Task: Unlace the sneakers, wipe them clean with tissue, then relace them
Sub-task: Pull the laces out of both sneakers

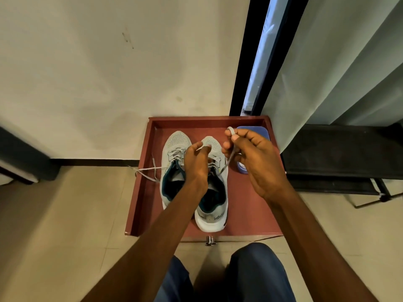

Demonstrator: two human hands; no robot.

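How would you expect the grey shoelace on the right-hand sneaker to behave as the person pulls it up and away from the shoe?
The lace probably behaves floppy: it curves between the right hand and the right sneaker. It seems light, since fingertips alone lift it. It may snag rather than slide, as it threads crossed eyelets under the left hand.
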